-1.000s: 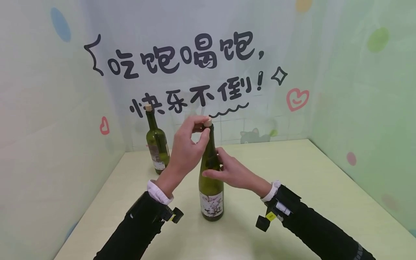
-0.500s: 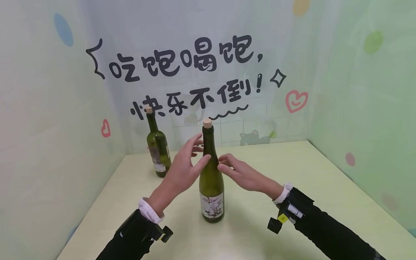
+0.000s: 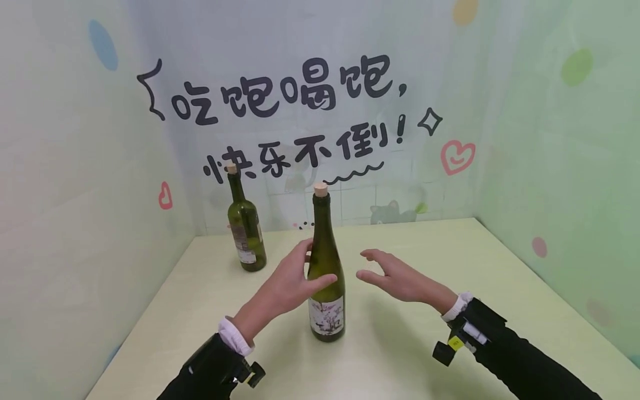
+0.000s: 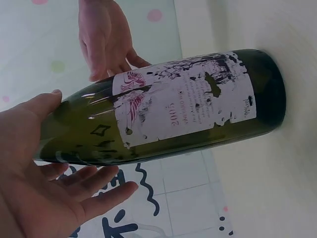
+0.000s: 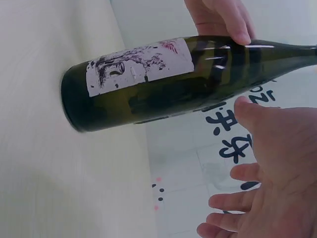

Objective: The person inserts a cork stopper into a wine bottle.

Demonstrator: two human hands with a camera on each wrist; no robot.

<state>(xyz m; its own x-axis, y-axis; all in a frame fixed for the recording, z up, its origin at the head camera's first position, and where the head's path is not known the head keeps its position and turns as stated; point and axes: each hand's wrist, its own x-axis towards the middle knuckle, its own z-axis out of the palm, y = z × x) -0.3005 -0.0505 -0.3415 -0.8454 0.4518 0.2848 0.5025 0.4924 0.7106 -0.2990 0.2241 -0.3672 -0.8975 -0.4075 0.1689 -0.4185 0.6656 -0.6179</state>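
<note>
A green glass wine bottle stands upright on the table, a cork in its mouth and a worn white label with a blossom print. My left hand is at the bottle's left side. Its thumb lies in front of the glass and its fingers reach behind; the left wrist view shows those fingers spread and fairly straight. Whether they touch the glass I cannot tell. My right hand hovers to the right of the bottle, apart from it, thumb and fingers spread with nothing between them.
A second corked green bottle stands farther back on the left of the pale table. Printed walls enclose the table on the left, right and back.
My left hand has left the cork and moved down to the bottle's body. My right hand has drawn away from the bottle to the right. The bottle stays in place.
</note>
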